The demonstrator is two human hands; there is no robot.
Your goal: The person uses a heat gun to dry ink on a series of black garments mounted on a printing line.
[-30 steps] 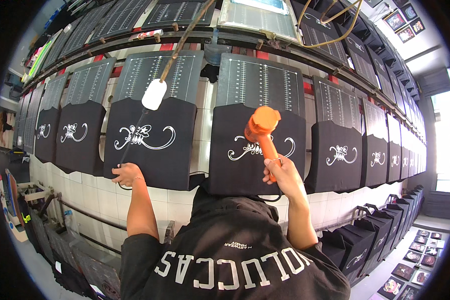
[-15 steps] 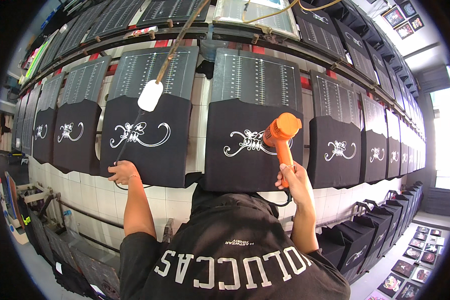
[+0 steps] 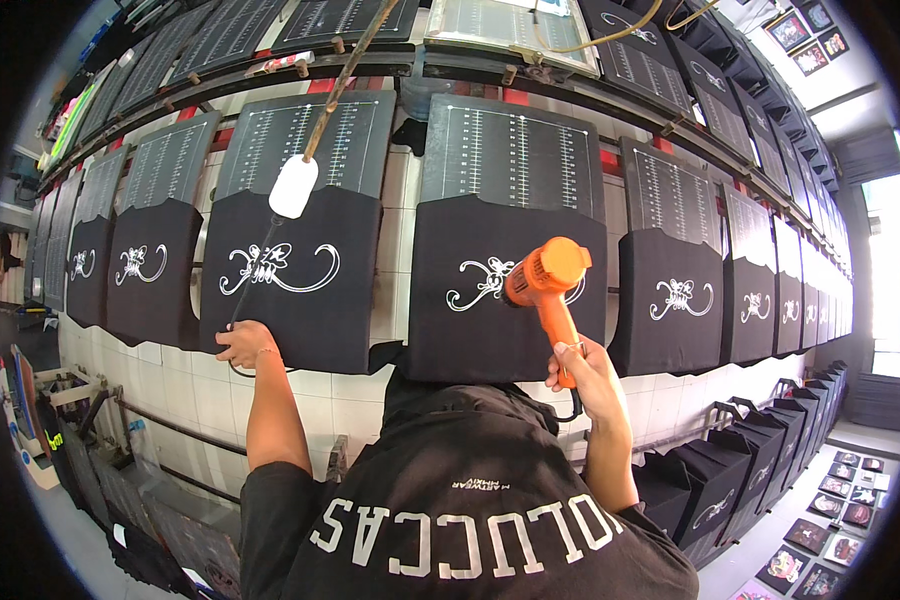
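My right hand (image 3: 592, 378) is wrapped round the handle of an orange heat gun (image 3: 555, 272). Its dark nozzle points left and down at the white scroll print on a black shirt panel (image 3: 500, 350), covering part of that print. Over the neighbouring black shirt panel (image 3: 315, 335) on the left, my left hand (image 3: 248, 345) is closed on a thin black cord (image 3: 260, 265). That cord runs up to a white socket block (image 3: 294, 187), which hangs from a brownish cable (image 3: 342, 85). Both panels lie on dark boards with white ruled scales.
More printed black panels line the row at left (image 3: 155, 275) and right (image 3: 678, 300). A metal rail (image 3: 370, 72) and a framed screen (image 3: 510, 38) stand beyond. Behind me at right is another row of black-covered boards (image 3: 715, 475). A yellow hose (image 3: 620, 32) hangs at the top.
The heat gun has shifted left and slightly down, its nozzle now further left over the print. The white socket block has swung a little left. My left hand stays nearly still.
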